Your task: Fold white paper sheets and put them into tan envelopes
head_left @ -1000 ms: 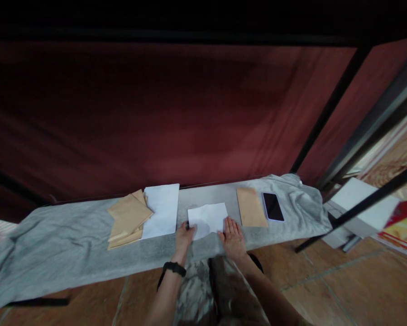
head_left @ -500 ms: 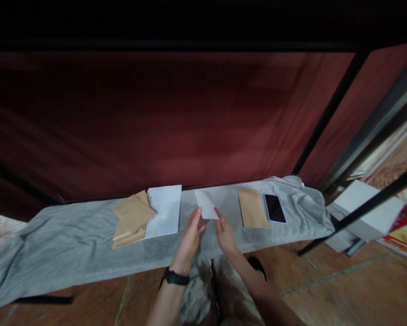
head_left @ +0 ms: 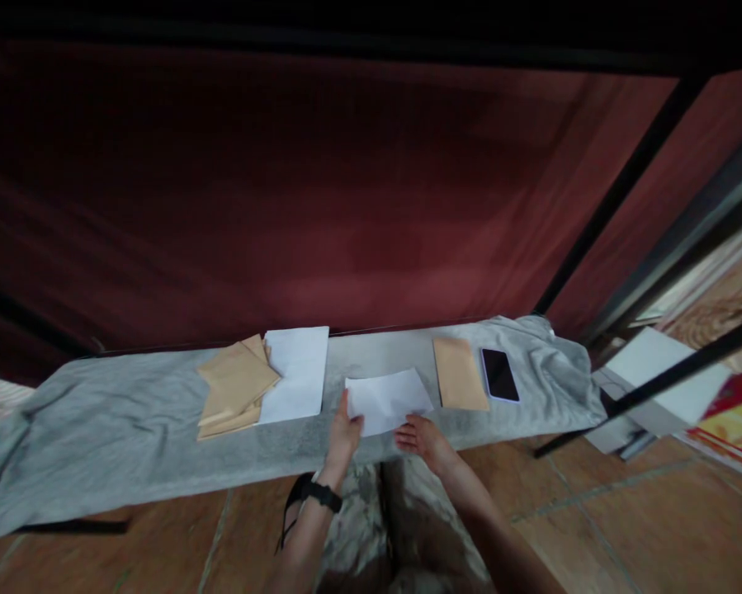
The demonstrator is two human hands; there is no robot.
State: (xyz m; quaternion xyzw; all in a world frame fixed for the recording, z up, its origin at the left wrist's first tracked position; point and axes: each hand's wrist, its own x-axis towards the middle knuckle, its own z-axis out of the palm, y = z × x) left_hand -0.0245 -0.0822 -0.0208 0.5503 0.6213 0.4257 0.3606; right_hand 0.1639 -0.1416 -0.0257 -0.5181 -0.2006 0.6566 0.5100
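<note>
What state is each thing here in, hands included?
Small paper: slightly bent, held by the left hand
Right hand: partly open, at that paper's right edge
Large white paper: flat, partly covered
Brown envelopes: piled askew
Lone envelope: lying flat
Phone: face up, screen dark
Cloth: wrinkled

White sheet (head_left: 388, 399): near-right corner obscured at right hand (head_left: 421, 437); that hand's grip unclear.
Paper stack (head_left: 297, 371): left part under brown envelopes (head_left: 238, 379); overlap prevents a count of envelopes.
Grey cloth (head_left: 98, 429): left end cropped.
White box (head_left: 655, 355), right: partly behind dark bar (head_left: 686, 365).
Red-and-yellow item (head_left: 739, 419), far right: cropped, print illegible.
Both forearms: cropped at near edge.
</note>
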